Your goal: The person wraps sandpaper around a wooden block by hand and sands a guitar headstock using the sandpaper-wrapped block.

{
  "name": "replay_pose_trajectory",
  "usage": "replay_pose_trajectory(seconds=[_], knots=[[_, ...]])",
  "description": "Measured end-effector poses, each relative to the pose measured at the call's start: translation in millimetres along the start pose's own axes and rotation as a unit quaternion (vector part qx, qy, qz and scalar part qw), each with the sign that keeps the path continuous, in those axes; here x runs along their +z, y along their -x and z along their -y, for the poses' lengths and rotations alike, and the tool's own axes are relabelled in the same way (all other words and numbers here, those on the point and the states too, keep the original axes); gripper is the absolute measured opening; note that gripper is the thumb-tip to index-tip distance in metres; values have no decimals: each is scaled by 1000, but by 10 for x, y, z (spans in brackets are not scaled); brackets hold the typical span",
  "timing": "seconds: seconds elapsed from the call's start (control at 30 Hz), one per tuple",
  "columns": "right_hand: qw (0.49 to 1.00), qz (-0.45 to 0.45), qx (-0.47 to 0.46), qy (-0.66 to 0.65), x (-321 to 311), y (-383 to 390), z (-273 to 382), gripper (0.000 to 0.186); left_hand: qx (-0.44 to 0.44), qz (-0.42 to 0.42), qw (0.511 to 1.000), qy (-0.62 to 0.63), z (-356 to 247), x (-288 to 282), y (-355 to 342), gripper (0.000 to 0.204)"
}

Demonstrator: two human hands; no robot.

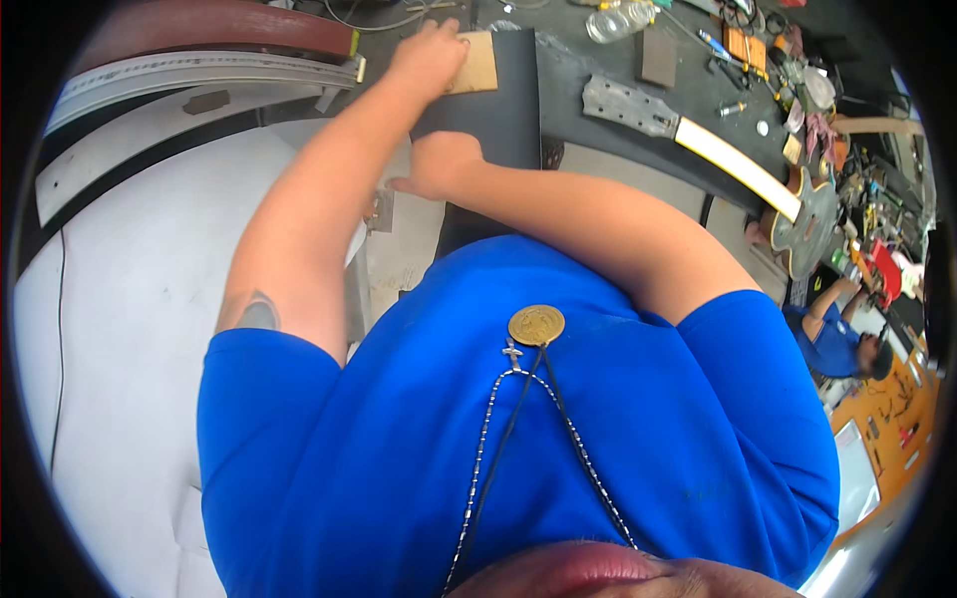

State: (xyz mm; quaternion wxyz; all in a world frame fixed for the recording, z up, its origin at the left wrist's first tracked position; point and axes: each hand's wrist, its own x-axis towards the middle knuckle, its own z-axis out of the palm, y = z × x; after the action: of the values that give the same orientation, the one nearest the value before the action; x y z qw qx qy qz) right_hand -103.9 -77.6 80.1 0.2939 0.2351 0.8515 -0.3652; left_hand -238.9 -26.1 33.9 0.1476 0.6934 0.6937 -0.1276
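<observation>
Bare dark board (516, 125) leaves a gap between the left hand (431, 52) and right hand (445, 164); a tan block (480, 65) obstructs beside the left, a guitar (740, 169) farther right.

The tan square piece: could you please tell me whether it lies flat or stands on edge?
It appears flat: the tan square piece by the left hand shows its broad face to the camera above.

Person's bare left arm (329, 184) extended forward, left hand (433, 52) foremost; bare right arm (598, 204) angled inward, right hand (446, 162) closer in.
</observation>
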Motion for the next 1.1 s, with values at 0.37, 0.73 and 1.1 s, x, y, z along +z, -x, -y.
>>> replay_pose_trajectory(seconds=[0.37,0.73,1.1], knots=[[988,-72,51,-127,57,-263,-190,35,198,44,978,-53,376,-337,-1,65],[993,-66,21,-96,77,-400,-240,28,202,42,976,-65,375,-298,64,79],[993,-69,14,-95,-3,-394,-289,33,159,25,985,-70,327,-162,41,87]])
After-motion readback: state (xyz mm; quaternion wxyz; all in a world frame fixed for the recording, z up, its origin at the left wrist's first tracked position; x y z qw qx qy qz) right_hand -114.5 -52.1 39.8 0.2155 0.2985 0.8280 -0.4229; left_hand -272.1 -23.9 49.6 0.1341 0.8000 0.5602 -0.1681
